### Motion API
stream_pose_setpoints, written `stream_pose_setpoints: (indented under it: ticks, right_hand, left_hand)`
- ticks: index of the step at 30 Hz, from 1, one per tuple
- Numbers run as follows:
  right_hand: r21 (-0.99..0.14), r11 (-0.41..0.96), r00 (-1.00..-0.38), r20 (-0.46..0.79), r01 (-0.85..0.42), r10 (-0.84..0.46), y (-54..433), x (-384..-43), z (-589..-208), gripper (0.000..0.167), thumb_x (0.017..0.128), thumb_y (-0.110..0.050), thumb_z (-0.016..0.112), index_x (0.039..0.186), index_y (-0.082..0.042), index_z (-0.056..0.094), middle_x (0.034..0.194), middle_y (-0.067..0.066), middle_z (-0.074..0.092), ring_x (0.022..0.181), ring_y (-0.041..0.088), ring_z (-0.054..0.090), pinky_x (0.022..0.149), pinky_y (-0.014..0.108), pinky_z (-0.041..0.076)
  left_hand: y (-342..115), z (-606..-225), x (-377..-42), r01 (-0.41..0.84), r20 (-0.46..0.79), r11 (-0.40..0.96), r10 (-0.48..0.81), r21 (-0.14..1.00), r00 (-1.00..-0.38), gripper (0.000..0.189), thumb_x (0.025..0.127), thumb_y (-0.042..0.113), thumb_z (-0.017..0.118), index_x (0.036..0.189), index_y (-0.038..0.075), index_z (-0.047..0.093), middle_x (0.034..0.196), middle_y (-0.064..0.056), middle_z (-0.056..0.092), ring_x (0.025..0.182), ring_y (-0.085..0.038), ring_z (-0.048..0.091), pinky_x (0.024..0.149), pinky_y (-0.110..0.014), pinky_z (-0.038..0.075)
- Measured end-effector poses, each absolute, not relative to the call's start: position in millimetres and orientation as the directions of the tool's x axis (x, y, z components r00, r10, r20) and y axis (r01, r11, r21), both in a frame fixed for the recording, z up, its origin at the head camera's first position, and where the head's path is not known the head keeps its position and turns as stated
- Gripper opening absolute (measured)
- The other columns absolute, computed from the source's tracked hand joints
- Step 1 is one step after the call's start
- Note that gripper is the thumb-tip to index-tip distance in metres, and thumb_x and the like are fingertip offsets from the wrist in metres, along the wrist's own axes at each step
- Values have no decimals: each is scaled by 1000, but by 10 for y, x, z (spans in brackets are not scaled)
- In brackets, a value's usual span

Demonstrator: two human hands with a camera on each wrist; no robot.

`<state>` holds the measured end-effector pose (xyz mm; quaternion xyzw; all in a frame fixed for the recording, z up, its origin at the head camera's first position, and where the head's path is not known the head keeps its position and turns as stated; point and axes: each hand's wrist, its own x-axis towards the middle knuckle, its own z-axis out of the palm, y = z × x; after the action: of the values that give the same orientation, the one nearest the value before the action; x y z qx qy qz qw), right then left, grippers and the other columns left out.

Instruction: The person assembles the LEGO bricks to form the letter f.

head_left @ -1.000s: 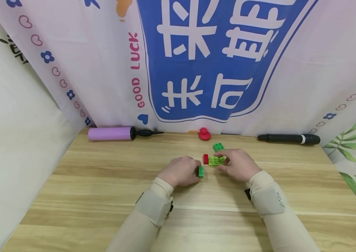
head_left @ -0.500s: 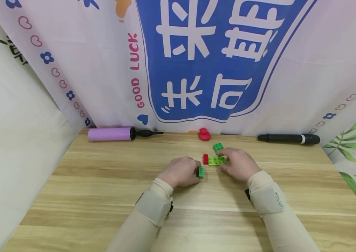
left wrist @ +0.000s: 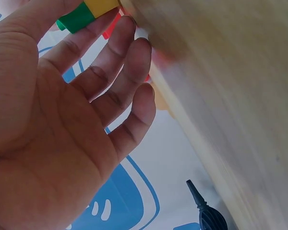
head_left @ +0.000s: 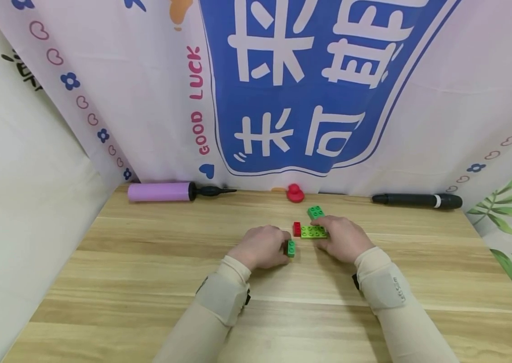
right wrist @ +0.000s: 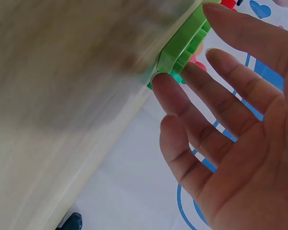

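Note:
My left hand [head_left: 258, 247] pinches a small green brick [head_left: 291, 248] between thumb and forefinger, low over the table. The left wrist view shows a yellow brick [left wrist: 102, 6] joined to that green brick; the other fingers are loosely bent. Across from it, my right hand [head_left: 342, 237] has its relaxed fingers and thumb around the right end of a lime-green brick [head_left: 313, 232], which lies studs up on the table. A red brick [head_left: 297, 229] sits against the lime brick's left end. Just behind, a green brick [head_left: 316, 212] is partly covered by the right forefinger.
A red toy duck [head_left: 295, 193] stands at the table's back edge. To its left lies a purple hand pump [head_left: 161, 192] with a black nozzle; to its right, a black cylindrical tool [head_left: 414, 200] with a white band. A printed cloth [head_left: 156, 101] hangs behind the wooden table [head_left: 147, 282].
My right thumb and fingers have eased slightly off to the right, so more of the lime brick's right end shows. The left hand keeps its pinch on the green brick, nearly still.

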<state>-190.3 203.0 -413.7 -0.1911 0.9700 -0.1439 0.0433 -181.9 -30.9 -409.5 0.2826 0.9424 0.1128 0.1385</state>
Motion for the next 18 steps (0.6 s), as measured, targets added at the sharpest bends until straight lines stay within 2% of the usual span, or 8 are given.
stream_pose_setpoints:
  ticks: [8,18]
  right_hand:
    - [-294,889,-924,-50,-350,-380,2013,-1910,-4154,48,94,-23,81,139,-11,68,141,15,69,132,42,63,109,61,49]
    - [-270,895,-922,-58,-355,-383,1988,-1909,-4169,40,92,-20,84,130,-15,74,131,14,74,123,39,69,103,59,53]
  left_hand:
    - [-306,-4091,-1816,502,-199,814,565,292,-801,35,93,38,83,121,20,74,98,8,70,89,-11,62,82,-36,56]
    - [-296,-4094,-1816,497,-203,815,563,298,-801,37,93,40,82,124,19,74,97,7,69,88,-12,61,81,-35,55]
